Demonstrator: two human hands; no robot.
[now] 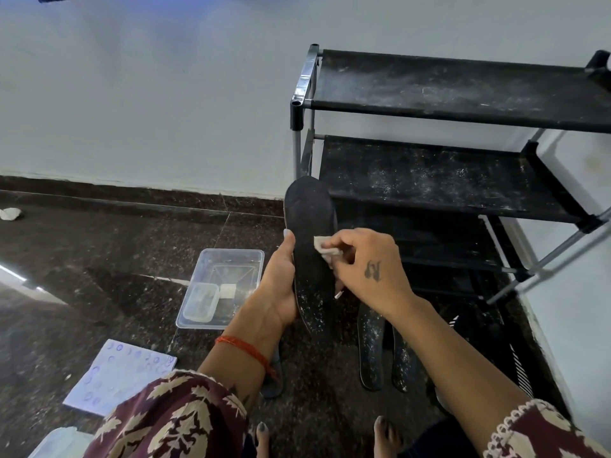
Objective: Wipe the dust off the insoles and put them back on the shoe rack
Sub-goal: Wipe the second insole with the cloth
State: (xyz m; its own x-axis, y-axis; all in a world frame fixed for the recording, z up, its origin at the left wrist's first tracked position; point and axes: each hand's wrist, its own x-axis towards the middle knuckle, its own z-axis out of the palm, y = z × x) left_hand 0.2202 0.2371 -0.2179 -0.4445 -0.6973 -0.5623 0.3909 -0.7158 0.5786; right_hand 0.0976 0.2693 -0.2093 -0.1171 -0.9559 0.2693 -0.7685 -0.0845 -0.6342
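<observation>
Before the shoe rack [463,180], left hand [281,279] grips a dusty insole [310,246] upright; right hand [367,266] pinches a wipe [325,247] against it. Two more insoles [372,345] lie on the floor.

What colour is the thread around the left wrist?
Red-orange; the thread shows on the left wrist in the head view, the only view.

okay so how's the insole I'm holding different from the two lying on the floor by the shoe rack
The held insole is raised on end, gripped by the left hand while the right hand presses a white wipe to it; the floor insoles lie flat, untouched. The held insole's upper half looks clean, with specks only near its lower end; the floor insoles are speckled along their length. All are dark.
</observation>
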